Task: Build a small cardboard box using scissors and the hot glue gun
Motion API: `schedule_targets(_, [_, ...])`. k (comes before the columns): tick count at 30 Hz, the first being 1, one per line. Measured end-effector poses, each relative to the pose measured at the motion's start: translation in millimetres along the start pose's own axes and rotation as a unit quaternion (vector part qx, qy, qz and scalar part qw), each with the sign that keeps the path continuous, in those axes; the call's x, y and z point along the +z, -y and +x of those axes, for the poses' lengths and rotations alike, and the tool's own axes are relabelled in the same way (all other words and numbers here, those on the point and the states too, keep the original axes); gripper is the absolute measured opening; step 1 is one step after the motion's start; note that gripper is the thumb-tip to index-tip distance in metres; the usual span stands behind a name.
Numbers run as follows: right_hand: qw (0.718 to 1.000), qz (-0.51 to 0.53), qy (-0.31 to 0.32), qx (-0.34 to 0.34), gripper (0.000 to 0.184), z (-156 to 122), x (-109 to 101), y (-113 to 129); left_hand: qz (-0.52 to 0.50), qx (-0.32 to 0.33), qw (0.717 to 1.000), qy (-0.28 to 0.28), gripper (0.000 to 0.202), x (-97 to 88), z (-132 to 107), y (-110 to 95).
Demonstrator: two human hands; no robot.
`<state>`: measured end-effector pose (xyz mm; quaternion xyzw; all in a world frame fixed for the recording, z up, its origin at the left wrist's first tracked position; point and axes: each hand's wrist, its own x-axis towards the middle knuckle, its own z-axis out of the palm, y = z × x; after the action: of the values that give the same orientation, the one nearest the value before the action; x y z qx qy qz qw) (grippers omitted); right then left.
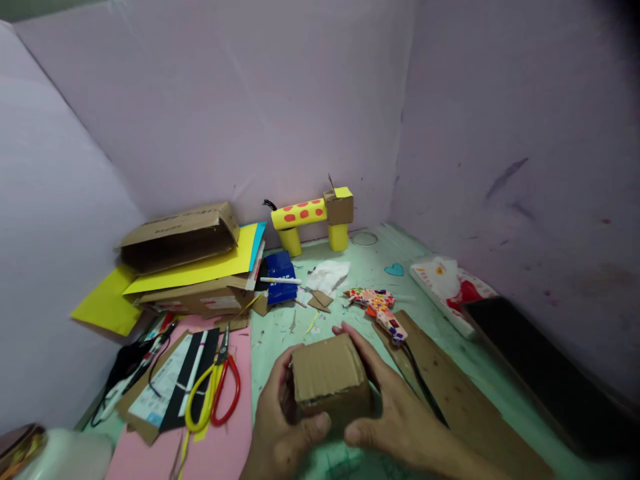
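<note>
Between my two hands is a small cardboard box (330,368) with rough cut edges, just above the pale green tabletop. My left hand (283,417) wraps its left side, thumb along the near face. On the opposite side, my right hand (387,393) presses with its fingers behind the box and its thumb in front. The underside of the box is hidden. Just beyond my right hand lies a patterned glue gun (377,310) with a black cord. To the left of my left hand, scissors (215,390) with one yellow and one red handle rest on pink paper (235,443).
A yellow giraffe-like model (300,212) with red spots stands against the back wall. Cardboard and yellow paper (200,275) are stacked at left, under an open carton (180,230). A flat cardboard strip (465,393), a black phone-like slab (545,373) and a tissue pack (450,287) lie at right.
</note>
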<state>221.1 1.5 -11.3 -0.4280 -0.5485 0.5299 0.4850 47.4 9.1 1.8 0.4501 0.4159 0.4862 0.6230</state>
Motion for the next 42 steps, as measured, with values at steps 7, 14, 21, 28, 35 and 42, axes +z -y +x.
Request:
schedule_targets(7, [0.999, 0.026, 0.018, 0.019, 0.079, -1, 3, 8, 0.017, -0.014, 0.999, 0.026, 0.105, 0.2, -7, 10])
schedule_targets(14, [0.998, 0.035, 0.042, -0.011, 0.061, -5, 4, 8, 0.129, 0.001, 0.99, 0.053, 0.078, -5.2, -7, 2])
schedule_targets(21, [0.997, 0.055, 0.056, -0.009, 0.061, -7, 4, 3, 0.142, 0.023, 0.985, 0.091, 0.064, -5.4, -8, -4])
schedule_targets(28, [0.998, 0.036, 0.058, 0.002, 0.062, -5, 1, 3, 0.082, -0.01, 0.991, 0.106, 0.063, -3.6, -8, -6])
schedule_targets(35, [0.999, -0.04, 0.0, 0.027, 0.078, -4, 3, 9, 0.071, -0.005, 0.996, 0.047, 0.085, -4.8, -11, 6])
schedule_targets(42, [0.999, -0.036, -0.028, 0.001, 0.126, -4, 4, -3, 0.065, 0.013, 0.997, 0.044, 0.078, -8.7, -9, 3])
